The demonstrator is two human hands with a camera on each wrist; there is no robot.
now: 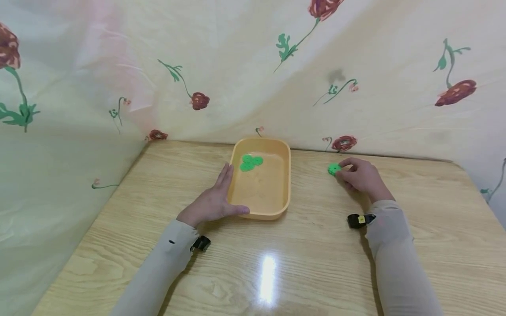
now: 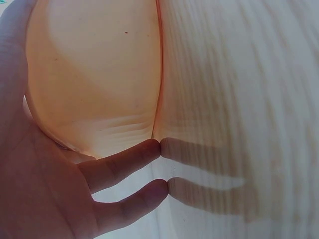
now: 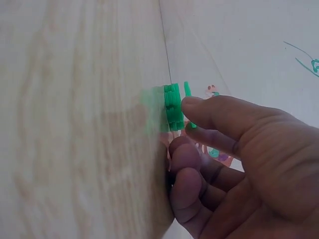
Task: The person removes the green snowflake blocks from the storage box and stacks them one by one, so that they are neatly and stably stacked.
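Note:
My left hand (image 1: 211,199) rests against the near left corner of a shallow orange plastic tray (image 1: 261,193), its fingers straight along the side and the thumb at the front rim. Two fingertips touch the tabletop in the left wrist view. Several flat green discs (image 1: 247,166) lie together at the tray's far left. To the right of the tray, my right hand (image 1: 361,177) pinches one thin green disc (image 3: 187,90) between thumb and finger. That disc stands slightly apart from a short stack of green discs (image 3: 172,107) on the table.
The wooden table (image 1: 316,259) meets a flower-printed sheet (image 1: 237,66) hanging behind it and at the left. The tray stands close to the table's back edge. Each wrist wears a small black camera (image 1: 357,220).

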